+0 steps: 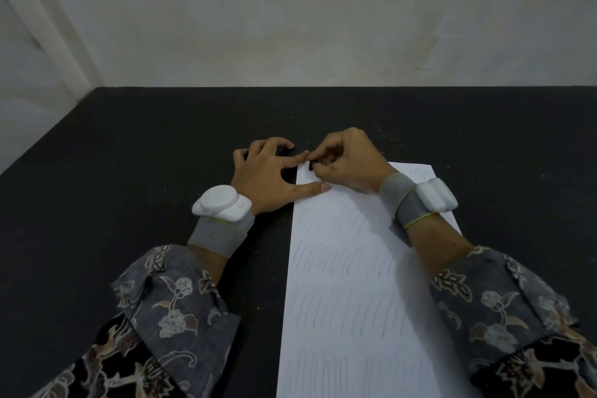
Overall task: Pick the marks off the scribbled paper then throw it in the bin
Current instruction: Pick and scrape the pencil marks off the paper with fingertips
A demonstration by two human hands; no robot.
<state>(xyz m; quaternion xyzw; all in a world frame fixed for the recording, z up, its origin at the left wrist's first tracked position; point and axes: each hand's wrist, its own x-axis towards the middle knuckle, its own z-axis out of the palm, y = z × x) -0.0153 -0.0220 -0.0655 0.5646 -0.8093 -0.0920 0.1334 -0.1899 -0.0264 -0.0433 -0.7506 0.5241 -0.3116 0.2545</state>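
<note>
While both hands work the top corner: one white scribbled paper [349, 284] lies flat on the black counter [145, 171], right of centre.
Paper axis: long side runs away from the person, far short edge toward the wall [307, 16], near end running out of the bottom of the view.
Marks: faint grey pencil strokes in rows down the sheet; rows too faint to count.
Left hand [268, 178]: fingers spread and straight, thumb and forefinger tip pressing the paper's far-left corner flat, the rest on the counter.
Right hand [342, 161]: fingers curled tight at that same corner, tips nipping at the sheet; whether anything sits between them, cannot tell.
In the way: the right wrist lies across the paper's upper right, hiding that part.
Count: one paper, two hands, two grey wristbands, each with a white device [223, 202], two patterned sleeves [168, 310].
</note>
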